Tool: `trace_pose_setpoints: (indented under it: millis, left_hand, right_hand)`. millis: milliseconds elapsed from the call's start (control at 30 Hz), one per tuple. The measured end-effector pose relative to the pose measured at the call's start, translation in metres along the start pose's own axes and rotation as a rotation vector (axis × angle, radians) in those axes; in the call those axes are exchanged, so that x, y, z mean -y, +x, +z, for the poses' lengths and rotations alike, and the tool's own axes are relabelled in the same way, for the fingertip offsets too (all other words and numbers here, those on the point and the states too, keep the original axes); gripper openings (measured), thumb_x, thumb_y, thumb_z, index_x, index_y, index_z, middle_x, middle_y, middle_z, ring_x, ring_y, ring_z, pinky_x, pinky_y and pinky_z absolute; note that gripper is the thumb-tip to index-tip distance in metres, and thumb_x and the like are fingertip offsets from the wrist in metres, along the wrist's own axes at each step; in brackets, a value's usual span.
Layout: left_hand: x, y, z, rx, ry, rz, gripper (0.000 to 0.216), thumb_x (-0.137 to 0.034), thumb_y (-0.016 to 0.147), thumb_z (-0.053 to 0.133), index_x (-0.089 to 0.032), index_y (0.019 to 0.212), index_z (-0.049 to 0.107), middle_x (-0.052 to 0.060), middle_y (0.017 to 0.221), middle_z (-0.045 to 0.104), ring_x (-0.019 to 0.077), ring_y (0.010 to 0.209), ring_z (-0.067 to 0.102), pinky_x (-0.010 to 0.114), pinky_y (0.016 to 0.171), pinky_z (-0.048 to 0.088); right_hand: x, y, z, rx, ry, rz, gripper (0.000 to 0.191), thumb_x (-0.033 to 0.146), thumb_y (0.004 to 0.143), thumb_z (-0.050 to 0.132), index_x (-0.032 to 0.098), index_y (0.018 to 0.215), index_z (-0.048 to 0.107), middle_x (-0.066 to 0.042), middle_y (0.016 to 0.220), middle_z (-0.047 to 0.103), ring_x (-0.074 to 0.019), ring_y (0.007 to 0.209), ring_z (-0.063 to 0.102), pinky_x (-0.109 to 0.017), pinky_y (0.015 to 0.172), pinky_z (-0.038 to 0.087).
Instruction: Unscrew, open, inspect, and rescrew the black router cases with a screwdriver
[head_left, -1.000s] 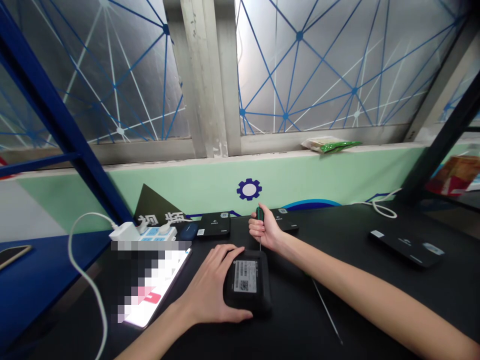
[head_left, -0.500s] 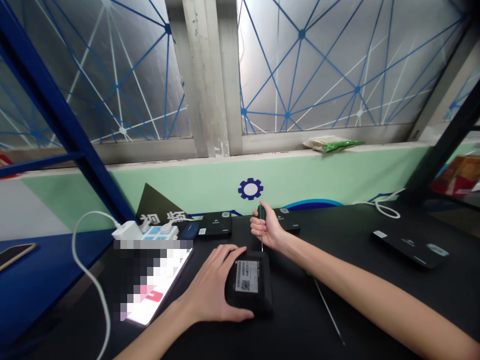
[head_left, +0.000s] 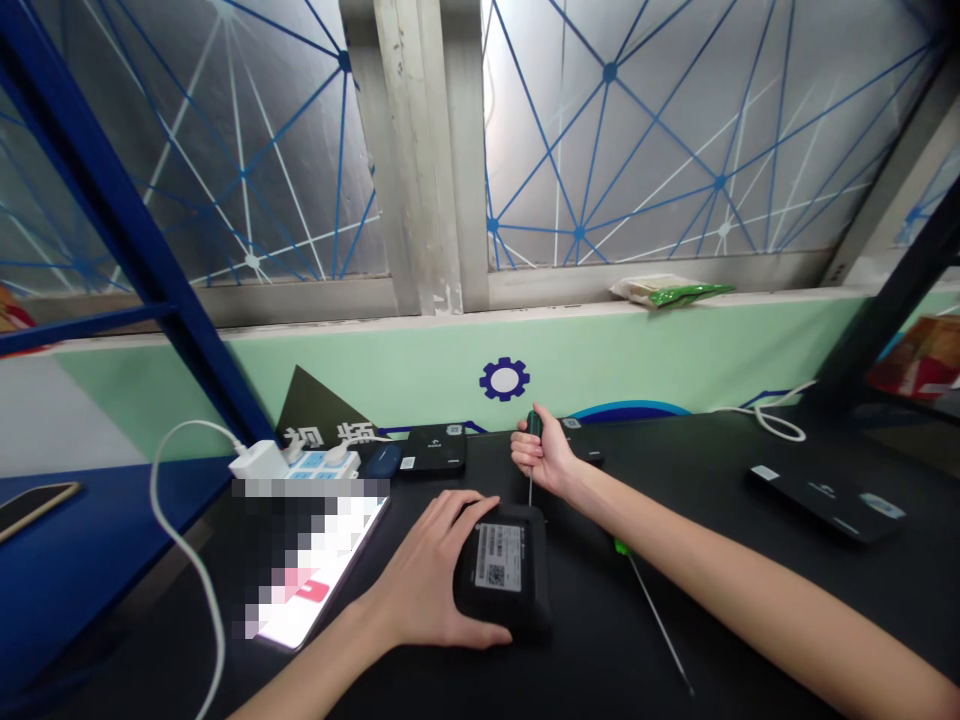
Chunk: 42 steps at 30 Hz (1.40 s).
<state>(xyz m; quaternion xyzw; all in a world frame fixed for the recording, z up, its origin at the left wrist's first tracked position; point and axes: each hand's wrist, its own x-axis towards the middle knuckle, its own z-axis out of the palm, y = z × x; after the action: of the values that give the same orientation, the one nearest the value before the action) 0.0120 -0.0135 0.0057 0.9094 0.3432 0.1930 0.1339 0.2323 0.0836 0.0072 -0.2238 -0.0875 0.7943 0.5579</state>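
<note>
My left hand [head_left: 439,570] grips a black electronic box [head_left: 529,580] from its left side, fingers over the far edge and thumb along the near edge. A white label with a code faces up on the box. My right hand [head_left: 546,452] is closed round the dark green handle of a screwdriver [head_left: 533,424]. The shaft points down to the far edge of the box; whether the tip touches it I cannot tell. Partly under my right forearm lies a second screwdriver [head_left: 660,622] with a bright green end and a long thin shaft.
Flat black boxes lie at the back [head_left: 433,452] and at the right [head_left: 825,502]. A lit phone [head_left: 330,575] rests left of my left hand. Behind it stand a power strip [head_left: 315,468] with a white cable [head_left: 196,560] and a dark blue object [head_left: 384,460].
The view has shifted slightly, so most things appear a little to the right. The right hand still holds the screwdriver at the box's far edge, and the left hand keeps its grip.
</note>
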Motion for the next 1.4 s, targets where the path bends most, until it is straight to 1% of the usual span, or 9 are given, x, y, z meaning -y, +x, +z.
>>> trace_pose_setpoints:
  millis: [267, 467, 700, 833, 967, 1033, 1267, 1400]
  left_hand:
    - [0.001, -0.001, 0.002, 0.017, 0.001, -0.016, 0.110, -0.056, 0.053, 0.087, -0.026, 0.146, 0.039, 0.011, 0.139, 0.047, 0.0386, 0.126, 0.046, 0.054, 0.108, 0.039]
    - [-0.001, 0.001, 0.002, 0.043, 0.009, -0.048, 0.107, -0.059, 0.054, 0.085, -0.024, 0.145, 0.041, 0.012, 0.138, 0.049, 0.0394, 0.126, 0.046, 0.057, 0.109, 0.035]
    - [-0.001, 0.000, 0.003, 0.047, 0.001, -0.061, 0.106, -0.057, 0.052, 0.086, -0.026, 0.144, 0.043, 0.011, 0.138, 0.050, 0.0404, 0.128, 0.045, 0.058, 0.110, 0.033]
    - [0.000, 0.000, 0.004, 0.079, 0.005, -0.085, 0.109, -0.060, 0.054, 0.085, -0.025, 0.146, 0.040, 0.012, 0.141, 0.047, 0.0410, 0.131, 0.042, 0.059, 0.111, 0.032]
    - [0.002, -0.001, 0.005, 0.103, 0.002, -0.099, 0.111, -0.066, 0.056, 0.082, -0.024, 0.148, 0.037, 0.013, 0.144, 0.045, 0.0420, 0.134, 0.039, 0.062, 0.114, 0.025]
    - [0.002, -0.001, 0.006, 0.104, -0.004, -0.101, 0.110, -0.067, 0.057, 0.081, -0.025, 0.148, 0.037, 0.013, 0.144, 0.045, 0.0419, 0.134, 0.039, 0.062, 0.115, 0.023]
    - [0.001, -0.002, 0.009, 0.076, -0.011, -0.126, 0.108, -0.067, 0.056, 0.081, -0.026, 0.148, 0.039, 0.012, 0.144, 0.046, 0.0425, 0.134, 0.040, 0.063, 0.114, 0.024]
    - [-0.001, -0.004, 0.011, 0.063, 0.003, -0.173, 0.109, -0.067, 0.055, 0.082, -0.026, 0.147, 0.040, 0.012, 0.144, 0.046, 0.0437, 0.135, 0.039, 0.065, 0.113, 0.026]
  right_hand:
    - [-0.007, -0.003, 0.001, -0.022, -0.024, -0.049, 0.043, 0.046, 0.101, 0.035, 0.021, 0.067, 0.039, 0.013, 0.041, 0.021, -0.0043, 0.028, 0.015, -0.015, 0.026, 0.011]
    - [-0.009, -0.005, 0.003, -0.023, -0.074, -0.091, 0.044, 0.048, 0.101, 0.036, 0.020, 0.066, 0.040, 0.013, 0.041, 0.021, -0.0035, 0.028, 0.014, -0.014, 0.027, 0.009]
    - [-0.011, -0.004, 0.002, -0.012, -0.133, -0.120, 0.043, 0.047, 0.101, 0.035, 0.021, 0.067, 0.038, 0.013, 0.040, 0.021, -0.0038, 0.029, 0.012, -0.014, 0.028, 0.009]
    - [-0.012, -0.003, 0.000, 0.011, -0.164, -0.130, 0.041, 0.048, 0.099, 0.038, 0.021, 0.068, 0.037, 0.014, 0.040, 0.022, -0.0039, 0.030, 0.013, -0.013, 0.029, 0.010]
    - [-0.013, -0.003, 0.001, 0.038, -0.193, -0.147, 0.041, 0.051, 0.097, 0.044, 0.022, 0.069, 0.038, 0.014, 0.040, 0.022, -0.0039, 0.030, 0.012, -0.013, 0.029, 0.010]
    - [-0.015, -0.004, 0.001, 0.049, -0.203, -0.154, 0.041, 0.051, 0.097, 0.044, 0.022, 0.069, 0.039, 0.014, 0.040, 0.022, -0.0040, 0.030, 0.012, -0.013, 0.029, 0.010]
    - [-0.014, -0.004, 0.001, 0.095, -0.231, -0.171, 0.042, 0.050, 0.097, 0.042, 0.021, 0.067, 0.040, 0.013, 0.041, 0.021, -0.0045, 0.032, 0.010, -0.014, 0.029, 0.009]
    - [-0.002, -0.006, 0.004, 0.118, -0.229, -0.265, 0.040, 0.051, 0.095, 0.041, 0.022, 0.068, 0.040, 0.012, 0.042, 0.022, -0.0060, 0.033, 0.011, -0.016, 0.030, 0.013]
